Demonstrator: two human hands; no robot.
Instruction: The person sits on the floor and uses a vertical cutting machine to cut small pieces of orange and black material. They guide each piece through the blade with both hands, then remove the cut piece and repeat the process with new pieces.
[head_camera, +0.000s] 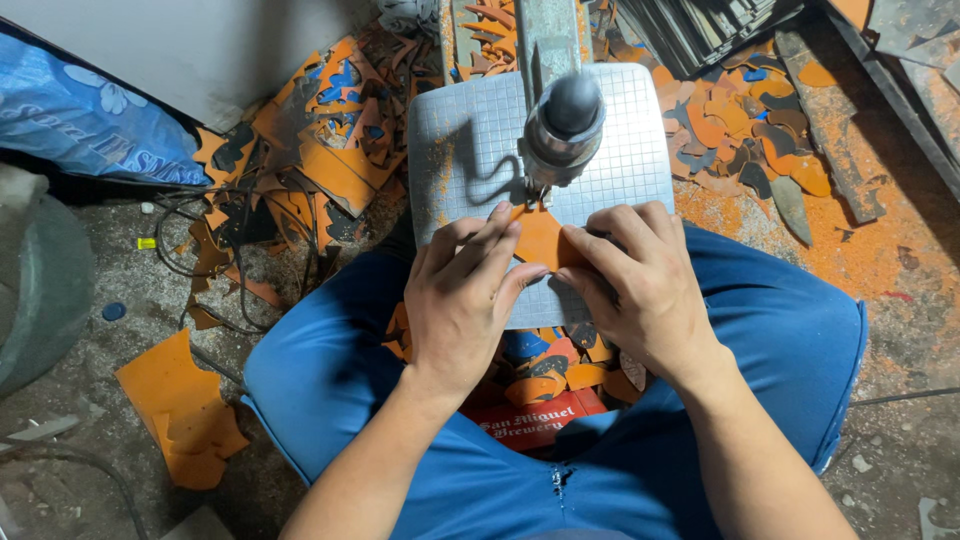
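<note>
A small orange flat piece lies on the gridded metal work plate of a small saw machine. Both hands press it down. My left hand holds its left side with fingertips on it. My right hand holds its right side. The far tip of the piece sits right under the machine's round head, where the blade comes down. My blue trouser legs lie on either side of the plate.
Orange, black and blue cut scraps pile on the floor left and right of the plate and between my knees. A red box sits under the plate. Cables run at left, by a blue sack. Orange dust covers the floor at right.
</note>
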